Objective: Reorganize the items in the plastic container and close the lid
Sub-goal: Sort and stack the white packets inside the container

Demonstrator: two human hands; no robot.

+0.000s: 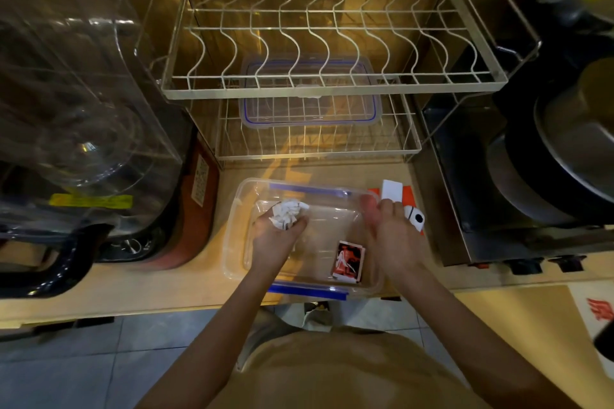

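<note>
A clear plastic container (234,242) with blue clips stands open on the wooden counter in front of me. My left hand (277,236) is inside it at the left, closed around a crumpled white paper (288,212). My right hand (395,232) is at the container's right rim, gripping a flat white box (392,190) that sticks up past the edge. A small red and black packet (348,262) lies on the container's floor near the front right. The clear lid (309,93) with a blue seal rests on the lower shelf of the wire rack behind.
A two-tier wire dish rack (332,86) stands behind the container. An orange and white item (413,212) lies right of the container. A transparent appliance cover (76,93) fills the left. Stacked pots (564,156) on a metal stove sit at the right.
</note>
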